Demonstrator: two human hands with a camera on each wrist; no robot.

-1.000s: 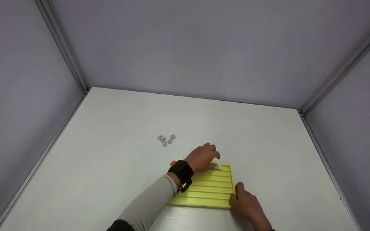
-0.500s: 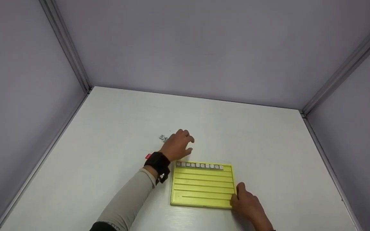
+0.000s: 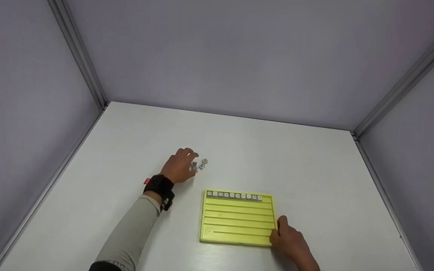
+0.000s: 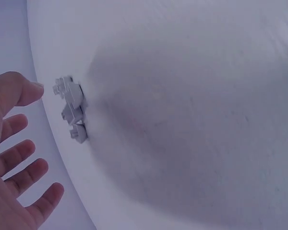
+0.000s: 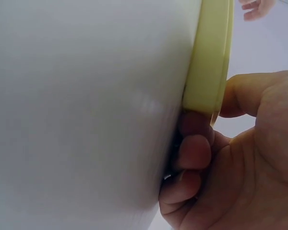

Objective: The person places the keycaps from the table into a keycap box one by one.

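Left hand [image 3: 179,165] at the loose pieces [image 3: 200,165], right hand [image 3: 290,241] pinning the yellow tray [image 3: 237,222].

The left hand hovers open over the little grey pieces on the white tabletop [image 3: 277,158], fingers spread, holding nothing; the left wrist view shows that gap between fingers [image 4: 19,158] and pieces [image 4: 72,108], which the head view hides. The right hand grips the tray's near right corner, apparently to steady it; the right wrist view shows thumb over the rim [image 5: 209,57] and fingers tucked beneath. 1 row of pieces [image 3: 234,195] fills the tray's far groove.
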